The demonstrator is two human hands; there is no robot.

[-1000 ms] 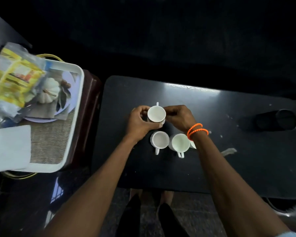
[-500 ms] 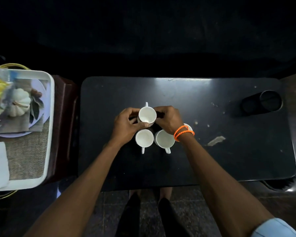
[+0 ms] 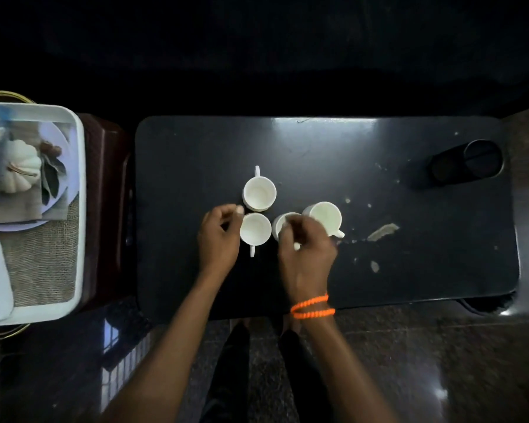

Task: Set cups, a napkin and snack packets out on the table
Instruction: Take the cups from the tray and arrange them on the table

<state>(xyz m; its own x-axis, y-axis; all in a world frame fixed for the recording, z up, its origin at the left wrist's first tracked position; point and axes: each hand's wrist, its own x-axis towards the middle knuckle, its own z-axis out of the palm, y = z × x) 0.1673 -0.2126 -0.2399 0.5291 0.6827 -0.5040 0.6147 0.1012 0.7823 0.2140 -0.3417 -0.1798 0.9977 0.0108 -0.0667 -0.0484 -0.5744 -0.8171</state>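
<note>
Head view: four small white cups cluster mid-table: one (image 3: 259, 193) at twelve o'clock, one (image 3: 255, 228) at six, two more at three o'clock (image 3: 283, 225) (image 3: 325, 217). The left hand (image 3: 219, 236), fingers loosely curled, touches the six o'clock cup; the right hand (image 3: 306, 248) covers the third cup, grip unclear. Glazed, hard and light, they probably chip; lift by the handle.

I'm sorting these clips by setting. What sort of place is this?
Probably a home sitting room, set up for serving tea or snacks. A low black table holds four white cups, a white serving tray sits on a side stand, and the floor is polished dark stone.
</note>
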